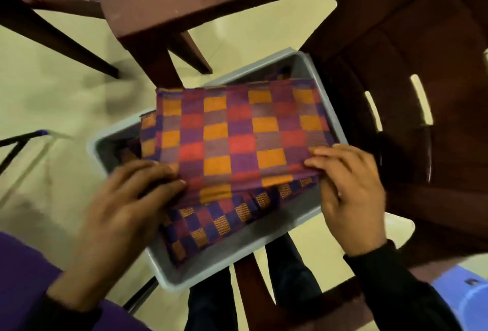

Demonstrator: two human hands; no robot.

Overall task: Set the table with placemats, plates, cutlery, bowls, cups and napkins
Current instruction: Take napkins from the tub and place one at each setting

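a grey bin (232, 259) sits on the pale floor (52, 98) among dark brown chairs (412, 40), seen from above. a checked placemat (237, 135), woven in orange, red and purple squares, is held over the bin, covering most of its opening and tilted so its far edge runs toward the bin's far corner. more folded mats (224, 222) in a smaller check of the same colours lie in the bin beneath it, showing along the near side.

the left hand (118, 214) grips the placemat at its near left corner: the fingers (169, 185) are curled down onto the cloth's edge, with the thumb hidden under it. the right hand (351, 193) pinches the near right corner, fingers on top of the cloth and bent over it, the fabric bunched into a small fold where they press. the two hands are well apart, one at each end of the near edge.

a purple sleeve (21, 278) shows at the lower left and a black sleeve (396, 285) covers the right wrist. dark trouser legs (290, 270) stand just behind the bin's near edge, either side of a chair leg. a blue plastic stool (464, 299) is at the lower right corner, and a thin black frame with a purple tip (23, 140) crosses the floor at the left. the picture is slightly blurred.
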